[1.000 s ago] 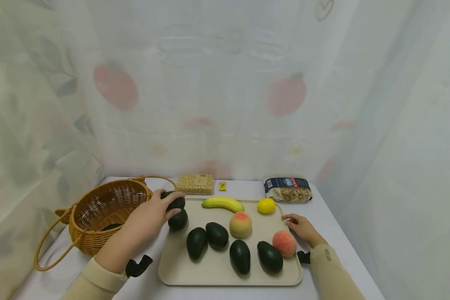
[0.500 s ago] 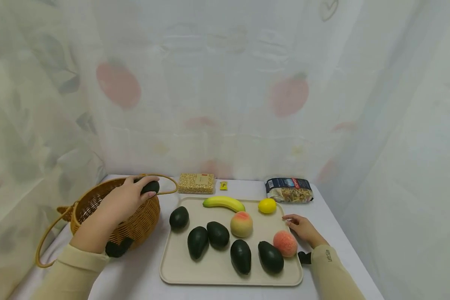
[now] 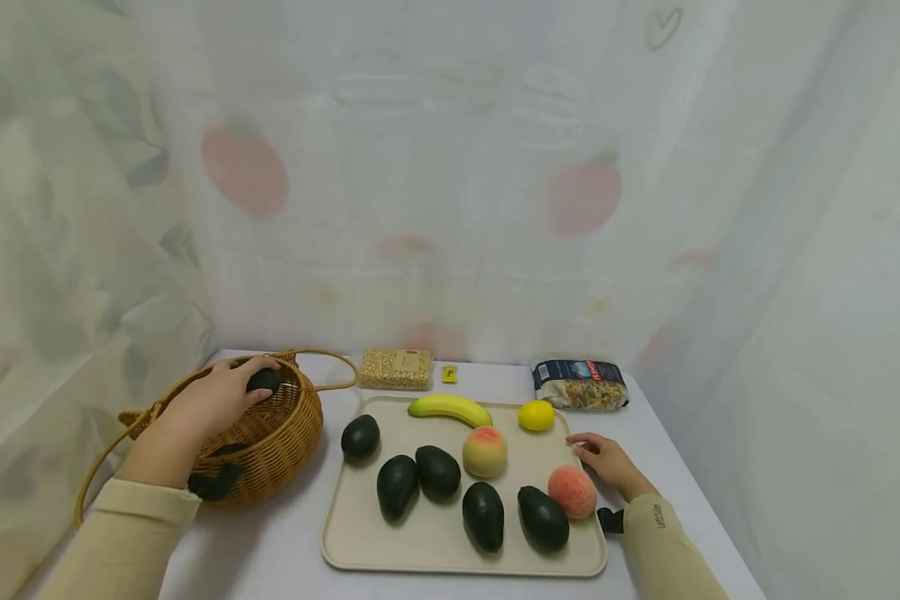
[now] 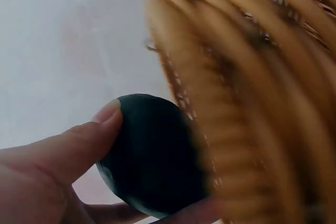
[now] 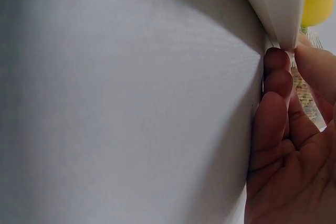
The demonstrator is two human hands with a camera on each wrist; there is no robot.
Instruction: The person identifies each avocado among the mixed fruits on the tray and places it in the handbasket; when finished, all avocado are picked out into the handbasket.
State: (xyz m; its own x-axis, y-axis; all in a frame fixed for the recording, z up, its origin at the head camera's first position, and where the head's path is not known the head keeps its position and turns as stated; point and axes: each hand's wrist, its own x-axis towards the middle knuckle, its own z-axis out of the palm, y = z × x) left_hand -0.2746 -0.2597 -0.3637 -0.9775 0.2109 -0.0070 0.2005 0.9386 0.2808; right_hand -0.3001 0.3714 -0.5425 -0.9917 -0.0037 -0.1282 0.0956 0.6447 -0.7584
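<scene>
My left hand [image 3: 221, 396] holds a dark green avocado [image 3: 264, 380] inside the mouth of a wicker basket [image 3: 288, 442]. In the left wrist view, thumb and fingers wrap the avocado [image 4: 152, 156] close beside the basket's rim [image 4: 194, 98]. Another dark avocado lies partly hidden in the basket. My right hand [image 3: 607, 462] rests on the table at the right edge of a beige tray [image 3: 405, 554]. The right wrist view has its thumb and curled fingertips at the tray's rim [image 5: 278, 3]. Several avocados [image 3: 483, 517] lie on the tray.
Also on the tray are a banana [image 3: 450, 408], a lemon [image 3: 536, 415], a yellow-red peach [image 3: 484, 452] and a pink peach [image 3: 572, 492]. Behind it lie a grain packet [image 3: 396, 369], a small yellow packet [image 3: 449, 374] and a pasta bag [image 3: 581, 385]. Curtains surround the table.
My left hand has carried the avocado from above the tray's far left corner leftward, over the basket's rim and down into its mouth. The right hand has stayed at the tray's edge.
</scene>
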